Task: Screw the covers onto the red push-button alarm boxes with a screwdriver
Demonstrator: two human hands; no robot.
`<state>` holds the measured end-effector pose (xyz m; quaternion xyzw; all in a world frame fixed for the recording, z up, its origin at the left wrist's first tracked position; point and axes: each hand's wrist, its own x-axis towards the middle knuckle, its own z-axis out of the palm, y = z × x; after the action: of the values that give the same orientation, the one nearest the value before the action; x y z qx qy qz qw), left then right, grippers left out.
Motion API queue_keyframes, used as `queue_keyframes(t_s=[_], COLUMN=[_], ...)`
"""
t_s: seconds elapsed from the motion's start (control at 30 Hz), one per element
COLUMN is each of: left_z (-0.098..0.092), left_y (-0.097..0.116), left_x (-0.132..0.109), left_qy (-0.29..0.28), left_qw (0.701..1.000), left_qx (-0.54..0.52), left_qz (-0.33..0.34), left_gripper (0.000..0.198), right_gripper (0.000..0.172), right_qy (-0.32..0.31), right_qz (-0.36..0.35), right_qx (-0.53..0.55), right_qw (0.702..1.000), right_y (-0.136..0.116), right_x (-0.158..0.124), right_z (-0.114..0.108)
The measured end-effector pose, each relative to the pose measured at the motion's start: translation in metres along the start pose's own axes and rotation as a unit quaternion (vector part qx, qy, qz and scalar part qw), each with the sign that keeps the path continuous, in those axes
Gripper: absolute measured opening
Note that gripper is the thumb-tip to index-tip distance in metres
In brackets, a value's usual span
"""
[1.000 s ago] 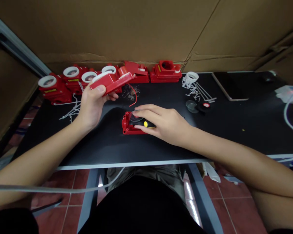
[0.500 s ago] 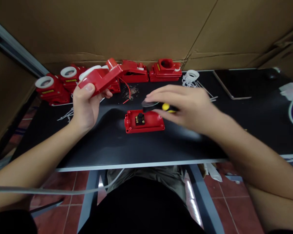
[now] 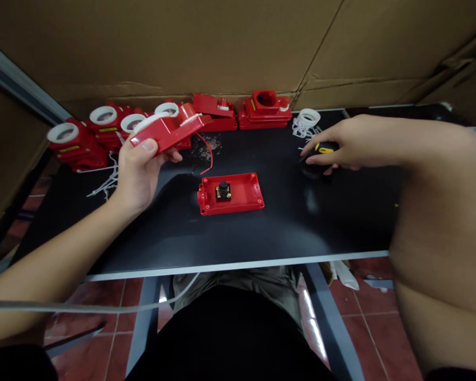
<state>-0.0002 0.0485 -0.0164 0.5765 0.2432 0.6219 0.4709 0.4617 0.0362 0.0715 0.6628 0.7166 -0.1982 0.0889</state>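
My left hand (image 3: 137, 169) is closed on a red housing cover (image 3: 162, 135), lifted above the table and tilted. A white ring shows behind it, and a thin red wire (image 3: 211, 153) hangs from it. Below and to the right, an open red housing base (image 3: 246, 191) lies on the black table, with a small black terminal piece (image 3: 223, 191) with brass screws inside. Over on the right, my right hand (image 3: 341, 145) grips a black-and-yellow tool (image 3: 326, 148) low over the tabletop. The fingers cover part of this tool, so its exact kind cannot be told.
Several red housings with white rings (image 3: 65, 132) stand at the back left. Another red housing (image 3: 265, 111) is against the cardboard wall (image 3: 206, 47). White rings and ties (image 3: 308, 119) lie behind my right hand. Debris (image 3: 208, 145) is scattered mid-table; a cable (image 3: 103, 308) crosses in front.
My right hand has swung right with the black-and-yellow tool, away from above the red base and down toward the table. My left hand still holds the cover, now tilted a little differently.
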Motion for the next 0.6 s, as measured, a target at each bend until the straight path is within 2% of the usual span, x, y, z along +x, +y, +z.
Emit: queue_keyframes(t_s=[0.07,0.13,0.23,0.43,0.6], left_z=[-0.001,-0.004,-0.007,-0.012,-0.013], left_y=[-0.001,-0.003,-0.007,-0.015,-0.019], left_x=[0.0,0.0,-0.001,-0.004,-0.003], left_qy=[-0.011,-0.022,-0.031,-0.047,-0.05], left_qw=[1.0,1.0,0.999,0.999,0.998], left_qx=[0.01,0.018,0.022,0.024,0.023], left_qz=[-0.007,-0.012,-0.01,-0.001,0.014], left_gripper=[0.044,0.046,0.051,0.06,0.06], right_gripper=[0.013,0.014,0.027,0.05,0.046], right_qy=[-0.016,-0.005,0.017,0.014,0.01], right_qz=[-0.019,-0.058,-0.082,-0.028,0.022], right_qx=[0.007,0.001,-0.017,-0.048,-0.057], right_qw=[1.0,0.998,0.996,0.998,0.998], right_y=[0.008,0.014,0.016,-0.003,-0.022], right_x=[0.006,0.009,0.006,-0.01,-0.021], right_z=[0.003,0.004,0.003,-0.004,-0.009])
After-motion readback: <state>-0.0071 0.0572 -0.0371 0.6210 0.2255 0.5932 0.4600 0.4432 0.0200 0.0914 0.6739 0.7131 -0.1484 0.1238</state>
